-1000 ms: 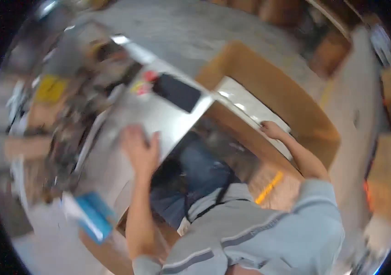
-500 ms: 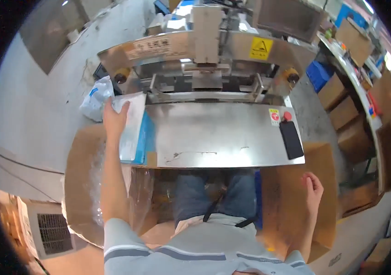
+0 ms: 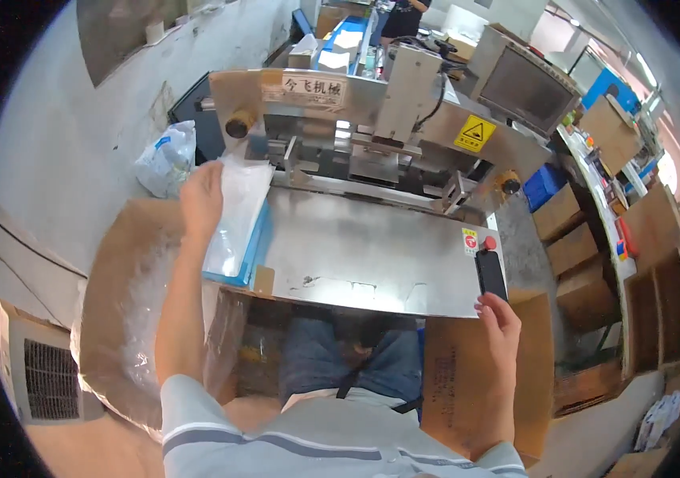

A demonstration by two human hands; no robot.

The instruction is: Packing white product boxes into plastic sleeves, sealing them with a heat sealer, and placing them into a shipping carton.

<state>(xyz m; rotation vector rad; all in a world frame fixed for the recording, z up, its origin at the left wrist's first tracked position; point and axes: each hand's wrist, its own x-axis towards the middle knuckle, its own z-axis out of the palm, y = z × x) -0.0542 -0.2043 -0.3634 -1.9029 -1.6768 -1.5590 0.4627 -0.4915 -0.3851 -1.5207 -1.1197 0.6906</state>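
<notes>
Head view: left hand at steel surface's left edge, fingers bent at white bags, grip unclear; bags lie atop blue box; right hand, fingers narrowly parted, beside phone near right corner; machine blocks far edge, carton below

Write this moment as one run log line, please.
left hand: at white plastic sheets atop blue box | right hand: nearest black phone, contact unclear | rest: metal worktop, red button

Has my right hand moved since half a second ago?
Yes: the right hand moved left and forward relative to the metal tabletop, to the black phone.
</notes>
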